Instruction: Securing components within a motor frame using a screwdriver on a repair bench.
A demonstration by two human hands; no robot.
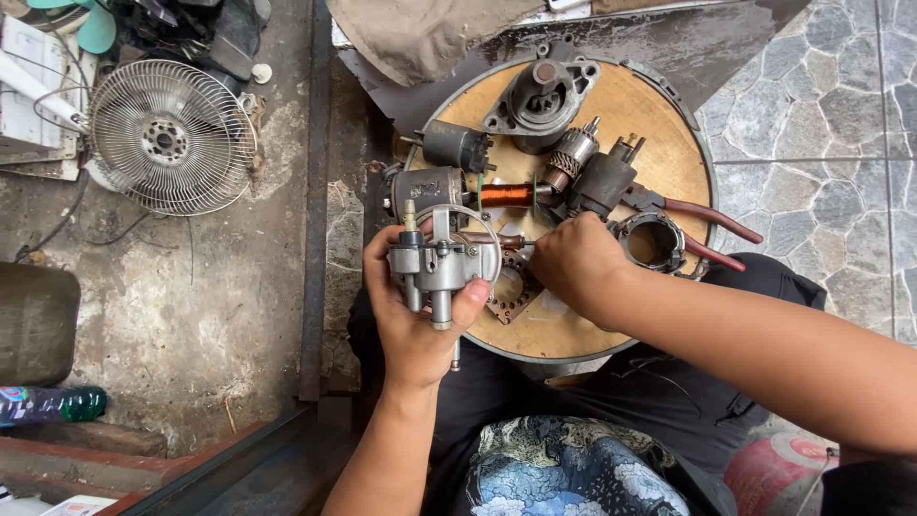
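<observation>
My left hand grips a grey cast-metal housing with posts and a round rim, held upright over the near left edge of a round wooden board. My right hand is closed on the handle of a thin tool, whose shaft runs left to the housing. Behind the housing lie an armature with a copper winding and a dark cylindrical motor body. A flat gasket rests on the board under my hands.
On the board sit a grey starter nose housing, a small dark cylinder, a commutator part, a dark solenoid, a ring-shaped casing and red-handled pliers. A white fan lies on the left; a green bottle is lower left.
</observation>
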